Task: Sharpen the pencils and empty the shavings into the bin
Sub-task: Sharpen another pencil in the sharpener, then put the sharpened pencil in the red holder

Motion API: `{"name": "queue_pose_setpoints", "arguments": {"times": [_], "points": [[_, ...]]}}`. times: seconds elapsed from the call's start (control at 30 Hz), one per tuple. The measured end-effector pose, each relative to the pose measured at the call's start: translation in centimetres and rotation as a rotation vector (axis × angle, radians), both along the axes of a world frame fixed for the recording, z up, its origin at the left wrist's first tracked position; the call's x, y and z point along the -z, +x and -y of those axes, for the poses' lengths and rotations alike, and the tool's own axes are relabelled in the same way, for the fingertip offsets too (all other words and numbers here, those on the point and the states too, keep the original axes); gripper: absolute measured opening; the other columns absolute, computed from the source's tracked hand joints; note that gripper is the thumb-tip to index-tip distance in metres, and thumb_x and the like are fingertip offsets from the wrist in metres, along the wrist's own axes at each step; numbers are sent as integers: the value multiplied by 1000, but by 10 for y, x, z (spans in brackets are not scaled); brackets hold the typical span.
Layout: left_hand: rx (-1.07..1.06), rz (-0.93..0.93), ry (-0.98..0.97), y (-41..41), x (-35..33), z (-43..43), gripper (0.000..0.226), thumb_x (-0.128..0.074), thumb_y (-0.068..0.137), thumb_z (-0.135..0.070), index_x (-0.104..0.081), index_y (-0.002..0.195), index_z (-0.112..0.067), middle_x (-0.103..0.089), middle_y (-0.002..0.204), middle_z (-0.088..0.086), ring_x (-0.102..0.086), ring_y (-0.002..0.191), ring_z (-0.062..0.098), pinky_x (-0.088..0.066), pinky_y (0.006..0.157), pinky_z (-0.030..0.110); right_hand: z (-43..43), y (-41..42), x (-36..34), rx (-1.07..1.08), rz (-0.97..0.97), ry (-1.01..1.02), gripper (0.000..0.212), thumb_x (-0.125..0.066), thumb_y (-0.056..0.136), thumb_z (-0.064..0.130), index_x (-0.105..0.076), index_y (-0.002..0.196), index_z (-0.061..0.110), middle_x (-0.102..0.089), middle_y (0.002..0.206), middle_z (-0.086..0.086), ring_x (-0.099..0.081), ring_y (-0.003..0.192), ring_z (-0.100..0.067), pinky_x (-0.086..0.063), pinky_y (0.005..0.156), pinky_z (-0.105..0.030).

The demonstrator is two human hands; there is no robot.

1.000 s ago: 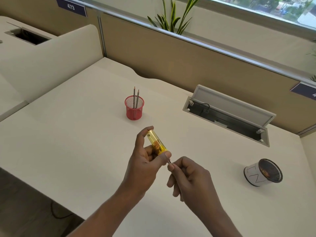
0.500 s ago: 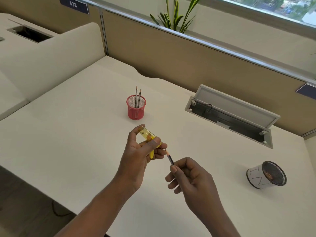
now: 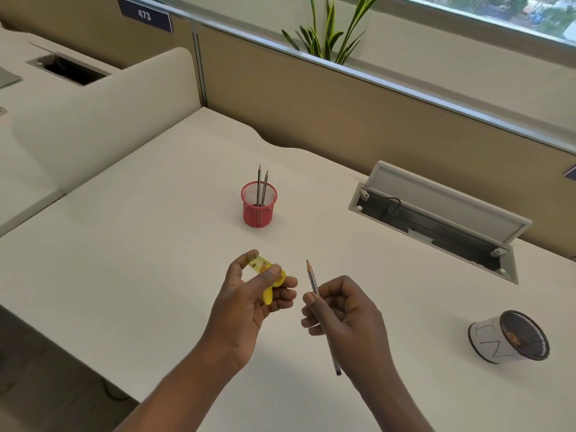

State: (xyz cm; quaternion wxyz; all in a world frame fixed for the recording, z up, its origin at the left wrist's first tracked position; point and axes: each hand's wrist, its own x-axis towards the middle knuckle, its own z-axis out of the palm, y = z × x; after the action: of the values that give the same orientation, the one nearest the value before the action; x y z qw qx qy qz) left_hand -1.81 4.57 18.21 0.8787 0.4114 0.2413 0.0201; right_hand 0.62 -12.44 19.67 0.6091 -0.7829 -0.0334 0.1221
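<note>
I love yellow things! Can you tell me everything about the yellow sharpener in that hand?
The sharpener is a small tube of see-through yellow plastic with a solid yellow end. Brownish shavings show inside the clear part. It is tilted, with the clear end up and away and the solid end down towards the person. The left hand holds it above the desk, thumb over it and fingers curled beneath. The pencil in the right hand does not touch it.
</note>
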Motion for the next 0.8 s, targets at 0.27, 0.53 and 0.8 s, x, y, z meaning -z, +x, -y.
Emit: {"name": "queue_pose_setpoints", "arguments": {"times": [0.27,0.53,0.8], "points": [[-21,-50,4,-6,8,-27,69,-78,76,-19,-50,138,-20,-74,99,34,-70,75,36,-64,71,40,-36,50,11,46,-114,187,14,-74,94,17,-76,80,15,-73,76,-1,-77,81,-21,-63,69,-29],[-34,-102,-55,-9,17,-50,70,-78,72,-14,-51,136,-26,-72,97,40,-69,68,39,-62,62,41,-81,125,22,73,7,73,7,-77,91,24,-76,84,23,-76,79,-1,-70,79,-28,-63,80,-49],[23,-134,-129,-8,18,-66,66,-72,69,-2,-51,128,-22,-68,81,43,-65,53,41,-56,48,41,-149,228,25,168,224,-33,12,-78,88,30,-70,87,21,-75,79,10,-65,66,6,-49,65,-17]]}}
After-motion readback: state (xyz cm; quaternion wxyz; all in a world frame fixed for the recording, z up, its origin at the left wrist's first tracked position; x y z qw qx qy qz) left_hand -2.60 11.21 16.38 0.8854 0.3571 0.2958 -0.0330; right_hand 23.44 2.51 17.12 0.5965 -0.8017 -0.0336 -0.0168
